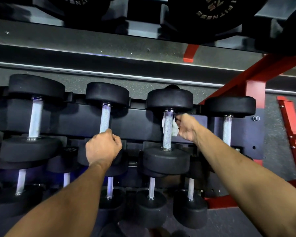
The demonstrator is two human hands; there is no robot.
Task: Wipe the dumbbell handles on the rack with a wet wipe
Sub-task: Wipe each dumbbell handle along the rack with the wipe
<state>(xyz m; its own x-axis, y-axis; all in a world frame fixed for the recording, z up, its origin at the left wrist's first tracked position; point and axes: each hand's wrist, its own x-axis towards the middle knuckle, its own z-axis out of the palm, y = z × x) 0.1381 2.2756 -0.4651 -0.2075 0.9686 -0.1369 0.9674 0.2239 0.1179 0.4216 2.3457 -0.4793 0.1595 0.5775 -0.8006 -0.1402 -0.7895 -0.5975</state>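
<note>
Right hand (186, 128) curled, pinching a crumpled white wet wipe (174, 129) wrapped behind and around the upper part of a knurled silver handle (167, 132) on a black round-headed dumbbell (167, 100), third from the left on the middle tier of the black and red steel rack (255, 86). Left hand (102, 147) fisted around the lower end of the neighbouring dumbbell's silver knurled handle (105, 119), just beside. More black dumbbells (150, 200) on the lower tier, toward the near edge.
</note>
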